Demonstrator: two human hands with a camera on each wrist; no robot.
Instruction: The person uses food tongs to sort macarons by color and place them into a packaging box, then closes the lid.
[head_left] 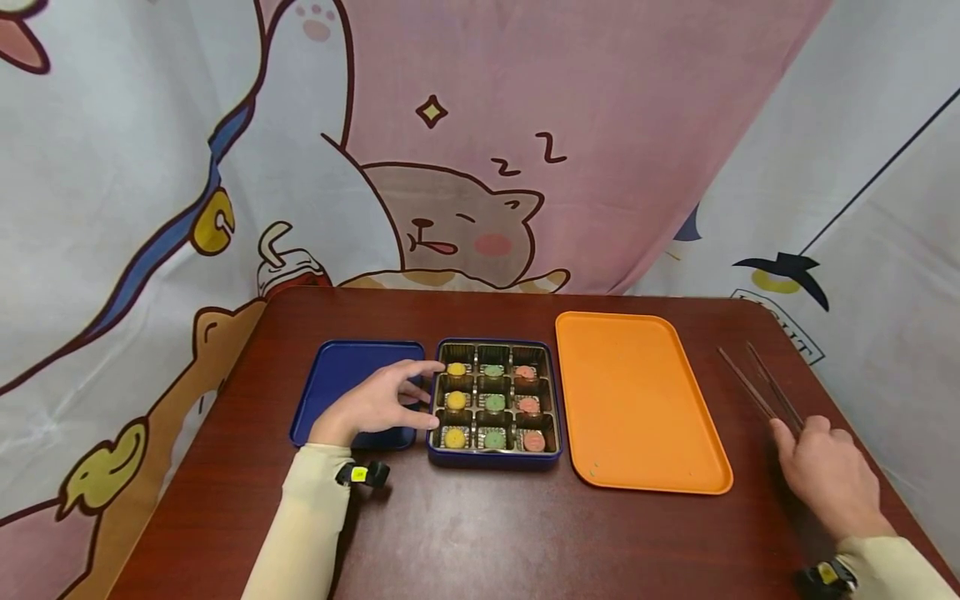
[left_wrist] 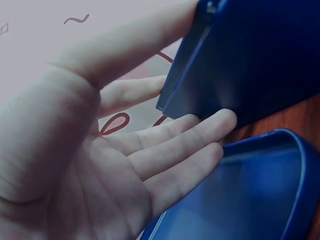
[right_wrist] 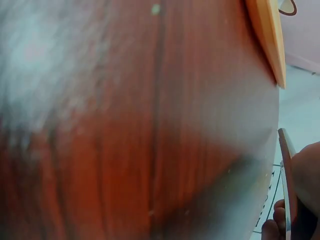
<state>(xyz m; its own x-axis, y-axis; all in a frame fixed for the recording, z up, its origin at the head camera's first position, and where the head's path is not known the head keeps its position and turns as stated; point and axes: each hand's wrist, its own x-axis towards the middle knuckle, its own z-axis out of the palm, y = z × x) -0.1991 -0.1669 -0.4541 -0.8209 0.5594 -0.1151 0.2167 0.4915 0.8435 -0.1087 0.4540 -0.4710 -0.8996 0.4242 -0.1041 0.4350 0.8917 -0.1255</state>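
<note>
On the table stands a blue box [head_left: 495, 460] with a clear, divided insert. Small round pieces lie in its compartments: yellow pieces [head_left: 456, 401] in the left column, green pieces [head_left: 494, 403] in the middle, pink pieces [head_left: 528, 405] on the right. My left hand [head_left: 381, 402] rests against the box's left side, thumb toward the near corner and forefinger toward the far one. Its other fingers extend over a shallow blue tray [head_left: 322, 375], also seen in the left wrist view. Far right, my right hand [head_left: 828, 475] grips long metal tongs [head_left: 757, 387], their tips apart and pointing away.
An orange tray [head_left: 637, 400] lies right of the box, between it and the tongs. The brown table [head_left: 480, 533] ends at the back against a printed cloth [head_left: 600, 125], which also hangs along both sides.
</note>
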